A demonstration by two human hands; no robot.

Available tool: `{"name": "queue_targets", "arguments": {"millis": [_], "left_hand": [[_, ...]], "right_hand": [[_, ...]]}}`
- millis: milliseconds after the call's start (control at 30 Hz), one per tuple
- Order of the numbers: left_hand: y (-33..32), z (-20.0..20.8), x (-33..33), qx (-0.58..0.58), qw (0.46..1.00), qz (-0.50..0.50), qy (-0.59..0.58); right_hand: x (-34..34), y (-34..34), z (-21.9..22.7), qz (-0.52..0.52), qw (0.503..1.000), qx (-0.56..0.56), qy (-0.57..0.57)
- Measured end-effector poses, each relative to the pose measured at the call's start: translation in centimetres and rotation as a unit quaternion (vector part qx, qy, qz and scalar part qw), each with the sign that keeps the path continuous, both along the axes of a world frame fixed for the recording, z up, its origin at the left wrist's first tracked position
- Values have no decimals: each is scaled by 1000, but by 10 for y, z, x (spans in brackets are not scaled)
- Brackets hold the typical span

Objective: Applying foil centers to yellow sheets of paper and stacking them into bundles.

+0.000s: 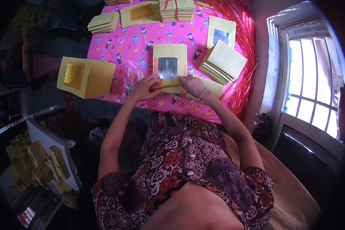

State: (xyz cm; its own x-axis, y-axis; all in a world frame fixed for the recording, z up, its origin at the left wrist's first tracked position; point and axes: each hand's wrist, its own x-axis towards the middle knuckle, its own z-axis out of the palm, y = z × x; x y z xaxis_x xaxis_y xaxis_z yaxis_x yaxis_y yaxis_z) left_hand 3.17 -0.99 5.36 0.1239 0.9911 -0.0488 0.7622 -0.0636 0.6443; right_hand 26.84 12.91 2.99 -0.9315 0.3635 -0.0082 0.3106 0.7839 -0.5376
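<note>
A yellow sheet of joss paper (170,50) with a silver foil square (167,68) and orange bands lies in front of me at the table's near side. Its near edge is turned up into a fold (168,85). My left hand (145,88) has its fingers closed on the left end of that fold. At the right end, my right hand (194,86), with a bracelet at the wrist, pinches the paper between thumb and fingers. Partly under my right wrist lies more yellow paper (214,87).
A pink patterned cover (132,46) spreads over the table. Around it stand a gold-foiled stack (99,78), a folded stack (227,59), a silver-foiled sheet (223,28) and a tied bundle (177,9). Red strands (246,50) line the right edge, near a barred window (312,73).
</note>
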Motion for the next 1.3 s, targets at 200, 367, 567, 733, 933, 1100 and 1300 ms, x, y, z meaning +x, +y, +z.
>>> {"name": "queue_targets", "arguments": {"millis": [200,367,567,733,933,1100,1300], "left_hand": [[18,-8,-17,93,992,-7,85],[35,-13,-21,110,992,63,15],[56,-18,-32,101,990,90,-27],[68,-19,-26,67,982,162,-73],[78,-30,-24,33,969,246,-15],[85,-36,-20,3,952,300,-58],[83,-41,-18,24,947,318,-47]], "right_hand": [[2,13,2,3,999,-30,-41],[9,15,34,-21,986,-163,-24],[-6,26,9,-148,967,-115,174],[-25,34,-12,-278,933,-174,148],[-38,41,-17,-347,927,-125,73],[-43,48,-16,-373,916,-141,36],[-44,53,-14,-386,905,-177,17]]}}
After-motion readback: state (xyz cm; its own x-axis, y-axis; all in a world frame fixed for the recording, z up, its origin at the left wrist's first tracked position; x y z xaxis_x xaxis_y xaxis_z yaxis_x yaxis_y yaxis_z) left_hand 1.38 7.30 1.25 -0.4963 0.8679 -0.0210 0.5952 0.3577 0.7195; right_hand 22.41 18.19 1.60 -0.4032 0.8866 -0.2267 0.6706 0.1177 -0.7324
